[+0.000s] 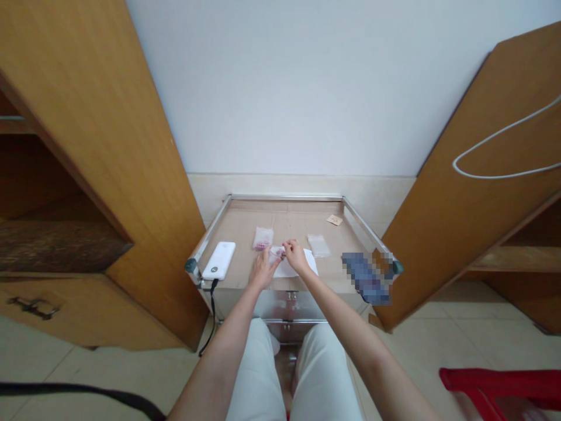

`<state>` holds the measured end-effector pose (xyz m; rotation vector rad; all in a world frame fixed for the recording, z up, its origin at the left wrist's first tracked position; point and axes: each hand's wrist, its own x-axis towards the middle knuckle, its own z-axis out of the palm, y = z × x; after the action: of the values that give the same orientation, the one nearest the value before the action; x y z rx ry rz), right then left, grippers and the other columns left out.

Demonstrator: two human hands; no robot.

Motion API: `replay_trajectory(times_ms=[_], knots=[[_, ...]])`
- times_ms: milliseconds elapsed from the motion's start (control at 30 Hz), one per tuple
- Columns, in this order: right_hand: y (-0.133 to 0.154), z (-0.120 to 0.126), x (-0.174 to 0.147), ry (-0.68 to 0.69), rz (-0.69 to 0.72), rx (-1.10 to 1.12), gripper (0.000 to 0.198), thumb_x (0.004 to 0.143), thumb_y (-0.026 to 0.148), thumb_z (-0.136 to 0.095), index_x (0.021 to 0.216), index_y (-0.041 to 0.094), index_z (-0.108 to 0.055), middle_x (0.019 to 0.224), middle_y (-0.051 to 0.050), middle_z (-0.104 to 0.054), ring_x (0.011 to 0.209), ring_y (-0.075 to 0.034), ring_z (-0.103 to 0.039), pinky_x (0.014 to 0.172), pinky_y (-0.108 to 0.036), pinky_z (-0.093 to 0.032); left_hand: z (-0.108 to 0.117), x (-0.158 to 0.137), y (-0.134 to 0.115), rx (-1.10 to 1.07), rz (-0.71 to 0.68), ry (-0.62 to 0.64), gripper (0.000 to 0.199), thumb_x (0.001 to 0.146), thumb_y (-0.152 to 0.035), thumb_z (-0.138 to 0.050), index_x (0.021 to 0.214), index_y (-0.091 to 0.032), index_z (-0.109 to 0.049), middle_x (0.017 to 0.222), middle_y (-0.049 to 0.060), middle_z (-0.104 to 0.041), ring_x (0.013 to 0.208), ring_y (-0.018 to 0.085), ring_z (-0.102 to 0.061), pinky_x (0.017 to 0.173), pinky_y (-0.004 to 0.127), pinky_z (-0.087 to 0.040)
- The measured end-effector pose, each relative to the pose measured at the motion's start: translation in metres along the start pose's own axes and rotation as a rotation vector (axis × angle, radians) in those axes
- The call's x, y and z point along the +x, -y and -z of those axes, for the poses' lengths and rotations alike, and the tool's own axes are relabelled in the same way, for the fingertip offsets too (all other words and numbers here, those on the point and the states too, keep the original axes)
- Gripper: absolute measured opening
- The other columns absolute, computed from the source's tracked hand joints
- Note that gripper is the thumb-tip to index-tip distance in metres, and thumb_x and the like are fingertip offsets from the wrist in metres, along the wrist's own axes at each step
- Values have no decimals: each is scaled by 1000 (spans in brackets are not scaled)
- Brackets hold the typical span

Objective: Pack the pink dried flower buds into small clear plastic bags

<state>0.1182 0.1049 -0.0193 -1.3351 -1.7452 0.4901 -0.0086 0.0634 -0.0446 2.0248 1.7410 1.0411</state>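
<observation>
Over the front middle of a low brown-topped table (245,213), my left hand (262,270) grips a small clear plastic bag (274,254) with pinkish contents. My right hand (294,255) meets it at the bag's right side, fingers pinched together; what lies between them is too small to make out. Beneath both hands rests a white sheet of paper (310,262). Just behind my left hand lies another clear bag (263,238) with pink pieces at its bottom. A stack of clear bags (318,245) sits to the right of my right hand.
A white power bank (220,261) with a black cable (213,304) lies at the table's left. Toward the back right is a small beige card (335,220). A pixelated blue item (366,275) covers the right front corner. Metal rails edge the table, with wooden cabinets on both sides.
</observation>
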Motion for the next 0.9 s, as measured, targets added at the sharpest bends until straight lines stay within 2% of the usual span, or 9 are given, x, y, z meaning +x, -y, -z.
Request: replay_trajectory(times_ms=[67,167,267,500,633,767,900], knots=[[-4,3,-2,15,-70,-73,20,77,17,-40,79,12,-59,85,-10,-57,83,-16,-52,75,-26,-38,0,0,0,4,10,11,53,79,-42,-38,123,-16,-28,126,13,-40,118,20,-36,94,34,-31],[-10,6,-6,128,-131,-181,20,74,12,-43,82,10,-61,90,-12,-58,83,-16,-54,76,-24,-37,0,0,0,4,11,24,52,79,-41,-38,124,-17,-26,127,12,-39,119,20,-34,94,34,-31],[-13,6,-8,198,-121,-263,20,75,13,-45,83,11,-63,93,-12,-59,82,-15,-55,74,-22,-37,1,0,0,-4,13,30,52,79,-41,-38,124,-18,-26,127,12,-39,120,20,-33,94,34,-30],[-13,3,-9,245,-65,-385,20,78,17,-44,83,13,-63,92,-11,-58,80,-15,-55,67,-21,-37,2,-1,-2,-14,14,29,52,79,-40,-38,124,-18,-26,127,12,-40,120,20,-33,95,35,-30],[-14,3,-10,198,-80,-330,18,77,19,-45,79,13,-62,89,-11,-59,77,-15,-55,66,-22,-37,1,0,-1,-16,3,7,52,78,-42,-39,123,-17,-28,126,13,-41,118,21,-35,94,35,-31],[-13,4,-9,17,-129,-145,15,75,19,-46,75,12,-59,83,-9,-60,77,-15,-54,69,-23,-38,0,0,1,-17,-8,1,52,78,-42,-39,123,-16,-28,127,13,-40,118,21,-36,94,34,-31],[-4,5,-8,-106,-57,82,12,74,21,-48,75,13,-57,78,-6,-59,69,-13,-52,66,-23,-40,-1,0,1,-2,-5,6,52,79,-41,-38,123,-17,-27,127,13,-38,119,21,-35,95,35,-30]])
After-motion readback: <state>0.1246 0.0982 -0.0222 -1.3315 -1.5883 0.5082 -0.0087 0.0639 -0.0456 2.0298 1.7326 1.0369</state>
